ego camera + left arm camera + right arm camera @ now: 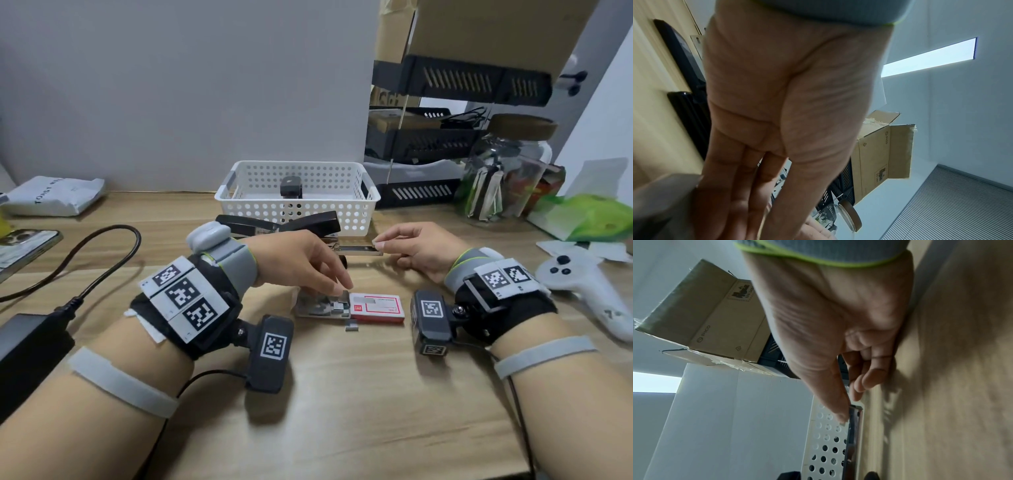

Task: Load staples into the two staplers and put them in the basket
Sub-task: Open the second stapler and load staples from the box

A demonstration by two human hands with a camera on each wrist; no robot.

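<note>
A black stapler (308,222) lies hinged open in front of the white basket (363,202), its metal magazine (356,249) pointing right. My right hand (376,244) pinches the magazine's tip between thumb and forefinger; the right wrist view shows the hand (851,408) at the rail's (854,434) end, beside the basket wall (824,434). A second black stapler (291,187) rests inside the basket. My left hand (339,287) reaches down with straight fingers (748,186) onto the clear tray of staples (318,306) next to the red-and-white staple box (376,308). Its fingertips are hidden. A loose staple strip (351,328) lies in front.
A white game controller (589,291) lies at the right, with a glass jar (507,178) and green packaging (596,219) behind it. Black shelving (428,147) stands at the back right. A power brick (30,346) with its cable, a phone (24,246) and a white bag (54,195) sit at the left.
</note>
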